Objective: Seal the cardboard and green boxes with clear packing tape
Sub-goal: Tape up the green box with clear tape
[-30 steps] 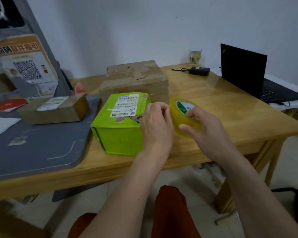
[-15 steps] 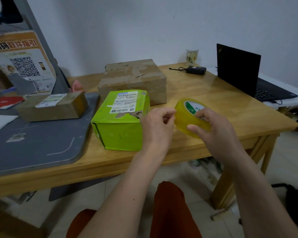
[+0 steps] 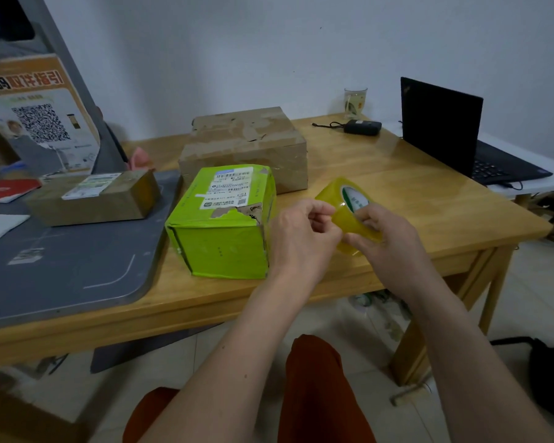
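Note:
A green box (image 3: 221,225) with a white shipping label and a torn top corner sits near the wooden table's front edge. Behind it stands a larger brown cardboard box (image 3: 247,148) with worn tape on top. My right hand (image 3: 387,238) grips a yellowish roll of clear packing tape (image 3: 349,203) just right of the green box, above the table. My left hand (image 3: 304,235) is curled against the roll's left side, its fingertips pinching at the tape surface. Whether a free tape end is lifted I cannot tell.
A grey board (image 3: 61,257) covers the table's left part, with a small brown parcel (image 3: 93,196) on it. An open black laptop (image 3: 454,135) stands at the right. A black adapter (image 3: 362,126) and a glass (image 3: 355,102) sit at the back. The wooden table (image 3: 397,174) shows bare between.
Both hands and the tape roll have lifted slightly and drawn together. My left fingers, earlier beside the roll, now pinch at its surface. The boxes have not moved.

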`<state>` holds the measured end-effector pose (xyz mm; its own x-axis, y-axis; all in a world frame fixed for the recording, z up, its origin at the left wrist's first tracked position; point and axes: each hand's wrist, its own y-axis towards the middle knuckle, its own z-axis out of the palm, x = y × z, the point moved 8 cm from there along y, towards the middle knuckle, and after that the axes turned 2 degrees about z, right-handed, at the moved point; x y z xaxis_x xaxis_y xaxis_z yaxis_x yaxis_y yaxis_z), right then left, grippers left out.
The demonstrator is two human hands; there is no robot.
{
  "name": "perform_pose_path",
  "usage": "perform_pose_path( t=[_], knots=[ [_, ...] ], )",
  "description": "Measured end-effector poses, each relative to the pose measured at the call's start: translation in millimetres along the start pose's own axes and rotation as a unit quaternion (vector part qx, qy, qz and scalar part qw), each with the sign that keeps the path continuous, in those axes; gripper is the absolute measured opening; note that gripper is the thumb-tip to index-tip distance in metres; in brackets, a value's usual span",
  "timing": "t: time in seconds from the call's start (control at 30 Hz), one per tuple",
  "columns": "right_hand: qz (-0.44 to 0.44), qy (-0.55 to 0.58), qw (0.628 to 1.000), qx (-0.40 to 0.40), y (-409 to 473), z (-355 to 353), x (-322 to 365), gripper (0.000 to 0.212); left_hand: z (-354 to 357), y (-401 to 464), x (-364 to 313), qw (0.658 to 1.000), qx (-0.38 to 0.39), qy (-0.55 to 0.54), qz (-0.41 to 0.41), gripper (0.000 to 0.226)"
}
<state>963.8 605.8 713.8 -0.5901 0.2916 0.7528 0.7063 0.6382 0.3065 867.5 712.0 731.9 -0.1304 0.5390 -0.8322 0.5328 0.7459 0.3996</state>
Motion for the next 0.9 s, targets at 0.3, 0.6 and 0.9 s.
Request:
perform_pose_path(
  t=[0.3, 0.6, 0.9],
  knots=[
    [0.023, -0.018, 0.999, -0.021, 4.7, -5.0, 1.5, 0.018, 6.1, 4.9, 10.3, 0.986, 0.075, -0.115, -0.09, 0.023],
    [-0.011, 0.007, 1.0, -0.029, -2.2, -9.5, 12.8, 0.025, -11.9, 25.5, -23.1, 0.995, -0.025, 0.029, 0.087, 0.005],
    [-0.156, 0.188, 0.968, 0.049, -23.7, -6.6, 42.6, 0.03, -38.8, 50.7, -42.3, 0.986, -0.056, -0.145, 0.057, 0.024]
  ],
)
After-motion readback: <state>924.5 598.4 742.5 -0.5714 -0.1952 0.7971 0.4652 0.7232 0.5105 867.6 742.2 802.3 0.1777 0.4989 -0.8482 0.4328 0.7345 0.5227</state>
